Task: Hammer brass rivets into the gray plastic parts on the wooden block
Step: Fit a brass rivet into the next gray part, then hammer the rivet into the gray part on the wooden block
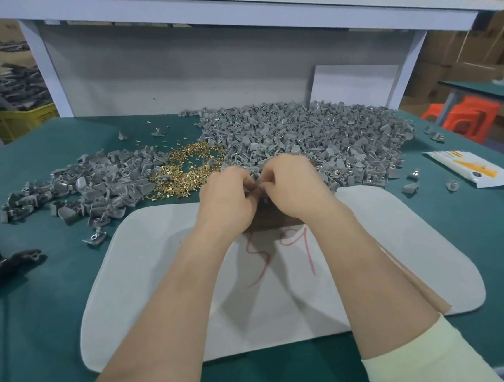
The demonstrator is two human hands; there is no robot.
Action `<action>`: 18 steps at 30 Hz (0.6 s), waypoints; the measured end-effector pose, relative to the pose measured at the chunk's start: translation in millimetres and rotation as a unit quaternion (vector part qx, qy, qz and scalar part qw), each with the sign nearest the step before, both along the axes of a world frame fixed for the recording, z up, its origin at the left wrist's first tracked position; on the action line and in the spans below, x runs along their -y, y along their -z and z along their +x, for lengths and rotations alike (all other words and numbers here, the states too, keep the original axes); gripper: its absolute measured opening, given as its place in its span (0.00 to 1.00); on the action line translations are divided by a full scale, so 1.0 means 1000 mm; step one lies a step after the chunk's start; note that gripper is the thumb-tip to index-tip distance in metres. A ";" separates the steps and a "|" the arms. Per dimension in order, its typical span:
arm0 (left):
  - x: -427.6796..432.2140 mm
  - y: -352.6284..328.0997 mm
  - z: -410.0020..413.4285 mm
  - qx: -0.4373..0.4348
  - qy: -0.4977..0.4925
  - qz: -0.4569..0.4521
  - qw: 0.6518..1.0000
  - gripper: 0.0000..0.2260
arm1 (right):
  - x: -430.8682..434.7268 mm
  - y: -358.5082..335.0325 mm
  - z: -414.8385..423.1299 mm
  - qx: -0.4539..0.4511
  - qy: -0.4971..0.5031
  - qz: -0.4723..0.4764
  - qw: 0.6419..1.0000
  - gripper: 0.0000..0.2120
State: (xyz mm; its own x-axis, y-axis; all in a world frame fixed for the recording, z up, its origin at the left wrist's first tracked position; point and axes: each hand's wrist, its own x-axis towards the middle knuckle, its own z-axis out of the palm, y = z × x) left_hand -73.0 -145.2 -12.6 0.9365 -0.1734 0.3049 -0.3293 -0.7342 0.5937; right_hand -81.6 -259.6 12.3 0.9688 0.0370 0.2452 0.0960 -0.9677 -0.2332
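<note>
While the left hand (229, 194) and right hand (294, 184) pinch a part (255, 177) over the block (273, 223), rivet-fitting seems underway; next, one must let go to hammer.

— What sort of place is this?
— A small factory assembly station. A green-topped workbench (41, 300) fills the frame, heaped across the middle with hundreds of identical gray plastic parts (301, 137) beside a loose pile of brass rivets (188, 169).
— And around the bench?
— At upper left a yellow crate (25, 119) is loaded with dark parts (13, 89). At upper right stand cardboard cartons (475, 46) and orange plastic stools (467, 118). A pale shelf frame (229, 13) spans the top.
</note>
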 end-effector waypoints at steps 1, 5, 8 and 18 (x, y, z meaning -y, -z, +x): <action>0.000 0.000 -0.001 -0.002 -0.001 -0.005 1.000 0.04 | 0.006 0.000 -0.001 -0.006 0.004 0.053 0.999 0.07; 0.000 -0.002 -0.004 -0.001 -0.020 -0.009 1.000 0.08 | 0.044 0.005 -0.002 0.023 0.141 0.130 0.981 0.10; -0.001 -0.003 -0.004 -0.005 -0.040 -0.003 0.999 0.11 | 0.059 0.013 -0.001 -0.116 0.211 0.081 0.967 0.18; -0.005 -0.004 -0.002 -0.029 -0.077 -0.001 0.997 0.07 | 0.054 -0.005 -0.017 0.053 0.071 0.215 0.973 0.12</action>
